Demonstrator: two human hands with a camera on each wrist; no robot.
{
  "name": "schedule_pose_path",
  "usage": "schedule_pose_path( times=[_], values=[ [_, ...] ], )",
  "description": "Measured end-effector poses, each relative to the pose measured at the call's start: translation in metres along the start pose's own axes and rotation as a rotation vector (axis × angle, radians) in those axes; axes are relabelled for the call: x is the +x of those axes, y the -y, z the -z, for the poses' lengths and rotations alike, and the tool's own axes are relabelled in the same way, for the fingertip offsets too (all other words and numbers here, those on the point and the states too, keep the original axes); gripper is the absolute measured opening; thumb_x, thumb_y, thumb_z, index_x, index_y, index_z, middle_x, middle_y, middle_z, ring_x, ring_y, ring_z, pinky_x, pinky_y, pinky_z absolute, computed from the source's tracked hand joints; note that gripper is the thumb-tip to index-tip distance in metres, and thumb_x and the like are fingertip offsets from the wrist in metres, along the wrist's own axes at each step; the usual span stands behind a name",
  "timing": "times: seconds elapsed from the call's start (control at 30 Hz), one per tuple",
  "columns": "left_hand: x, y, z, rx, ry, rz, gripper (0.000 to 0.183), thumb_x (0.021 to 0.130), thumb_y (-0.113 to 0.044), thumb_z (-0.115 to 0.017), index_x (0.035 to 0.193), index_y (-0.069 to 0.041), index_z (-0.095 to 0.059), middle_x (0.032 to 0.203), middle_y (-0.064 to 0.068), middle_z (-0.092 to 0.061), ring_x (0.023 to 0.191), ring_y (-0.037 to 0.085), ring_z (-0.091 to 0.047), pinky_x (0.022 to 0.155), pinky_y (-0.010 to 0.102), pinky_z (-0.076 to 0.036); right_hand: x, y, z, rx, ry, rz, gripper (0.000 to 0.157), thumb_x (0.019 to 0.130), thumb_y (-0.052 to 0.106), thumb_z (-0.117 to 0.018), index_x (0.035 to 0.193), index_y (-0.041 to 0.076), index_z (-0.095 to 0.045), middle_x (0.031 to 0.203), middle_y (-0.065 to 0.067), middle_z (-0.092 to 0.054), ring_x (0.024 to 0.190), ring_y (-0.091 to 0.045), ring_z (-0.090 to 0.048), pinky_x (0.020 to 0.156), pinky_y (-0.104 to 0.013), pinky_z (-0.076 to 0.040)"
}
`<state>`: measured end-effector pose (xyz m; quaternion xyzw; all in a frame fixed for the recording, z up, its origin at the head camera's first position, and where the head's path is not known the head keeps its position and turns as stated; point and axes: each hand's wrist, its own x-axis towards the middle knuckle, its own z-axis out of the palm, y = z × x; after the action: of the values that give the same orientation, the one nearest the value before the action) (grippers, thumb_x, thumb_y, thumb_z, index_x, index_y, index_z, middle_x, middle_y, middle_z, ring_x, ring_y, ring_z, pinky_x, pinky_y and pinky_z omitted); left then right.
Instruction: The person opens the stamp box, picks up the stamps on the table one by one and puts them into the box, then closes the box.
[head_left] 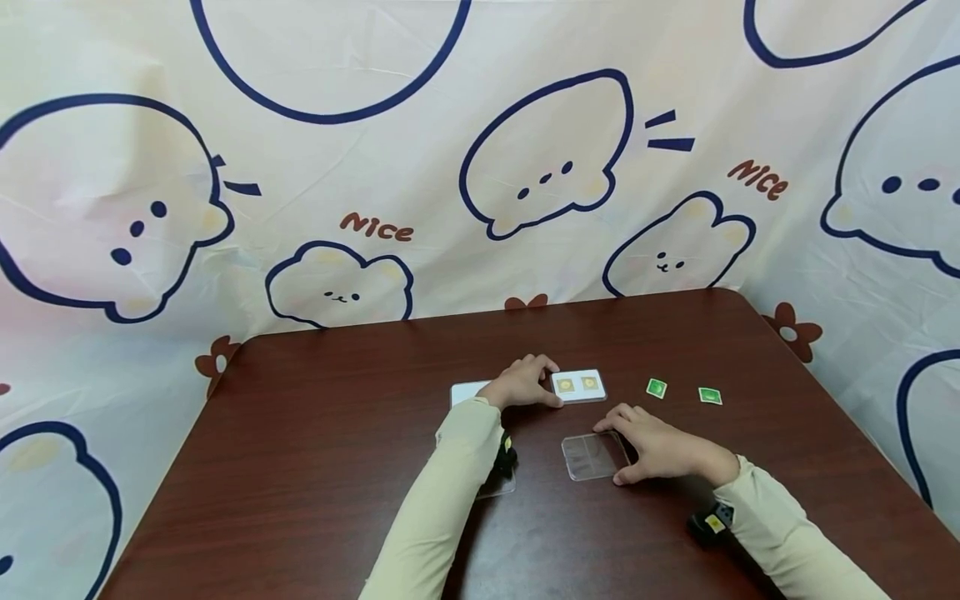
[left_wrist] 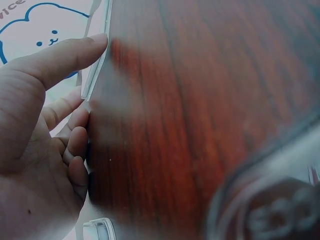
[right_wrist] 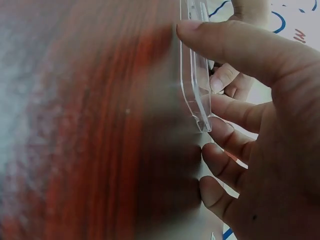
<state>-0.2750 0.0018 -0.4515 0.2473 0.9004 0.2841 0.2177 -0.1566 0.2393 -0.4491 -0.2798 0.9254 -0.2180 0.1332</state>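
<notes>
A flat white case (head_left: 578,386) with two gold-coloured pieces set in it lies on the table. My left hand (head_left: 522,383) holds it by its left end, thumb at the near edge and fingers at the far edge. In the left wrist view the thumb presses the case's edge (left_wrist: 95,70). Closer to me, my right hand (head_left: 660,447) grips a clear plastic cover (head_left: 588,457) by its right end, between thumb and fingers. The right wrist view shows this cover edge-on (right_wrist: 189,75), the thumb on its near side. Its right end is partly hidden by the hand.
A second white case (head_left: 467,392) lies left, partly behind my left wrist. Another clear cover (head_left: 502,486) shows under the left forearm. Two small green squares, one nearer (head_left: 656,388) and one farther right (head_left: 710,396), lie on the brown table (head_left: 300,467). A printed cloth (head_left: 435,275) hangs behind.
</notes>
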Motion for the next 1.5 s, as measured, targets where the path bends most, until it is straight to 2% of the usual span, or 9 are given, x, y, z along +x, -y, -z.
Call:
schedule_pose_path(
  times=[0.2, 0.5, 1.0, 1.17, 1.33, 1.5],
  values=[
    [0.001, 0.0, 0.001, 0.004, 0.002, -0.004, 0.055, 0.083, -0.039, -0.074, 0.13, -0.022, -0.051, 0.116, 0.001, -0.049, 0.105, 0.017, -0.044, 0.091, 0.033, -0.039, -0.001, 0.0, -0.001, -0.021, -0.037, 0.015, 0.058, 0.075, 0.033, -0.081, 0.122, 0.012, -0.055, 0.115, -0.001, -0.049, 0.105, -0.018, -0.048, 0.087, -0.037, -0.043],
    [0.002, 0.001, 0.0, 0.001, 0.004, -0.007, 0.055, 0.083, -0.039, -0.075, 0.129, -0.022, -0.052, 0.115, 0.001, -0.049, 0.104, 0.016, -0.044, 0.09, 0.034, -0.04, 0.0, 0.001, -0.002, -0.018, -0.039, 0.003, 0.055, 0.075, 0.034, -0.08, 0.119, 0.013, -0.055, 0.114, 0.0, -0.049, 0.102, -0.016, -0.048, 0.085, -0.037, -0.043],
    [-0.001, -0.001, 0.002, -0.016, 0.017, -0.006, 0.055, 0.084, -0.038, -0.074, 0.131, -0.021, -0.051, 0.117, 0.002, -0.049, 0.105, 0.017, -0.044, 0.091, 0.035, -0.04, 0.0, -0.003, -0.005, -0.023, -0.06, 0.032, 0.052, 0.075, 0.031, -0.079, 0.118, 0.012, -0.055, 0.114, -0.001, -0.049, 0.103, -0.015, -0.047, 0.085, -0.039, -0.041],
    [0.0, -0.001, 0.005, -0.062, 0.032, -0.002, 0.055, 0.085, -0.034, -0.074, 0.131, -0.018, -0.05, 0.117, 0.004, -0.049, 0.105, 0.018, -0.043, 0.09, 0.035, -0.04, 0.0, -0.004, -0.005, -0.016, -0.052, 0.023, 0.055, 0.076, 0.033, -0.079, 0.121, 0.013, -0.054, 0.116, 0.0, -0.049, 0.104, -0.015, -0.047, 0.086, -0.039, -0.04],
    [-0.002, 0.001, 0.011, -0.145, 0.044, -0.01, 0.054, 0.087, -0.029, -0.072, 0.133, -0.012, -0.049, 0.121, 0.009, -0.051, 0.107, 0.021, -0.049, 0.092, 0.036, -0.043, -0.001, -0.003, -0.004, 0.002, -0.04, 0.015, 0.059, 0.077, 0.035, -0.079, 0.125, 0.012, -0.054, 0.118, -0.002, -0.048, 0.105, -0.017, -0.046, 0.087, -0.04, -0.04],
    [-0.007, 0.006, 0.02, -0.189, 0.019, -0.022, 0.048, 0.091, -0.025, -0.068, 0.133, -0.009, -0.05, 0.122, 0.012, -0.055, 0.106, 0.023, -0.053, 0.089, 0.038, -0.046, -0.004, -0.002, -0.004, 0.02, -0.024, -0.019, 0.06, 0.077, 0.036, -0.079, 0.127, 0.013, -0.053, 0.119, -0.001, -0.047, 0.108, -0.018, -0.046, 0.09, -0.042, -0.04]
  ],
)
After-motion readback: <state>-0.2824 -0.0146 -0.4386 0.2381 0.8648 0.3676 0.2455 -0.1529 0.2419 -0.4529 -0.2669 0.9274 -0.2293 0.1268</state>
